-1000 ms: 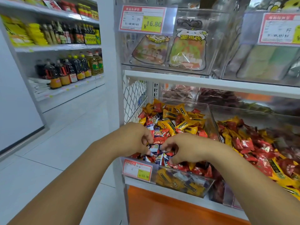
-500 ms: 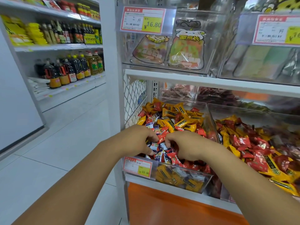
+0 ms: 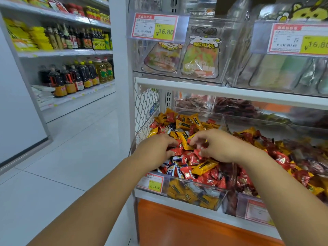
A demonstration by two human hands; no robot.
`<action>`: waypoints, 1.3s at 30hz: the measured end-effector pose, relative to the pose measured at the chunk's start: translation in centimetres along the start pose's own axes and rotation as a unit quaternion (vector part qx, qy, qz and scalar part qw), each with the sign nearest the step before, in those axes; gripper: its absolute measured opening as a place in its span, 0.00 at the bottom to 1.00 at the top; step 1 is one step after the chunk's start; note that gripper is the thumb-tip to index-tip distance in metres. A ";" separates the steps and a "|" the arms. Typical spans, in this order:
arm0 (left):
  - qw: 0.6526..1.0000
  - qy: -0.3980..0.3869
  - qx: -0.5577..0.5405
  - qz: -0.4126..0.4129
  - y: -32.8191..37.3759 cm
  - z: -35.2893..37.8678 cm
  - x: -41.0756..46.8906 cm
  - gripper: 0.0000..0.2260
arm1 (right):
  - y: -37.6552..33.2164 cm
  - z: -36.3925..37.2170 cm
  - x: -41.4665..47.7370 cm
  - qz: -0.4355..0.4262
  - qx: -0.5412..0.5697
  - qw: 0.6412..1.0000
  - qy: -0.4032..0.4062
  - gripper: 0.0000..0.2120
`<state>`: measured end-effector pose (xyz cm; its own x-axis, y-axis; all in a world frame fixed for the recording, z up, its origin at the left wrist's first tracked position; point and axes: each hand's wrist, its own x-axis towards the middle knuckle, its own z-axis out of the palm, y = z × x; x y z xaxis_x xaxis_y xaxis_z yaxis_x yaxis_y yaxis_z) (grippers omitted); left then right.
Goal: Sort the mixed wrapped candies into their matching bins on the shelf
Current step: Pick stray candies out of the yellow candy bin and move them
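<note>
Here the left hand (image 3: 154, 151) and right hand (image 3: 220, 146) curl fingers (image 3: 196, 138) onto red candies (image 3: 179, 153), seemingly pinching them, a yellow candy (image 3: 183, 139) slanting between, nearer the right.

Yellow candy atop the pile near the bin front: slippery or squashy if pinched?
Probably light: the yellow candy looks small. Its glossy wrapper may slip. Lying loose on red candies, it likely shifts when nudged.
</note>
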<state>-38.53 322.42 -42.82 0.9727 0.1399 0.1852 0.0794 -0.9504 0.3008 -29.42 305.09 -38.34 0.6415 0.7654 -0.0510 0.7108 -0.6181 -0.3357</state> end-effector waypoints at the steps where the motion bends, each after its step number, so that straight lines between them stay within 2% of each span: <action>1: 1.000 0.005 0.009 -0.003 0.0 0.2 0.2 0.19 | 0.0 0.2 0.1 0.001 -0.024 0.999 -0.022 0.18; 4: 1.000 0.008 0.028 -0.001 0.1 0.4 0.5 0.19 | -0.5 1.4 0.5 0.000 -0.091 0.994 -0.058 0.23; 7: 1.000 -0.003 0.025 0.000 0.1 0.4 0.5 0.18 | -0.8 3.0 1.2 -0.010 -0.121 0.991 -0.048 0.27; 12: 0.997 0.018 -0.062 -0.029 -0.8 -0.8 0.0 0.16 | -0.2 3.6 1.5 -0.010 -0.081 0.997 0.000 0.16; 14: 0.995 0.037 -0.087 -0.034 -1.2 -1.4 -0.2 0.17 | -0.1 3.4 1.6 -0.006 -0.063 0.998 0.023 0.16; 17: 0.994 0.047 -0.094 -0.036 -1.1 -2.0 -0.4 0.18 | -0.2 3.7 1.9 -0.012 -0.066 0.997 0.030 0.21; 20: 0.996 0.037 -0.069 -0.036 -1.0 -2.0 -0.6 0.18 | -0.4 4.4 2.1 -0.027 -0.079 0.996 -0.015 0.29; 23: 0.998 0.016 -0.049 -0.032 -1.0 -2.0 -0.8 0.18 | -0.5 4.5 2.3 -0.017 -0.077 0.996 -0.048 0.32; 31: 0.999 0.003 -0.031 -0.033 -1.3 -1.9 -0.7 0.19 | -0.7 5.1 2.3 0.014 -0.040 0.997 -0.061 0.29; 35: 0.999 0.001 -0.034 -0.031 -1.3 -1.7 -0.7 0.20 | -0.8 5.5 2.3 0.000 -0.030 0.999 -0.013 0.18; 39: 0.999 -0.001 -0.046 -0.026 -1.1 -2.0 -0.8 0.19 | -0.9 4.7 1.6 -0.009 -0.045 0.998 0.043 0.13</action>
<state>-39.86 323.92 -41.41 0.9684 0.1869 0.1653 0.1086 -0.9122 0.3950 -30.35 307.73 -42.59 0.6474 0.7613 0.0364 0.7436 -0.6205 -0.2493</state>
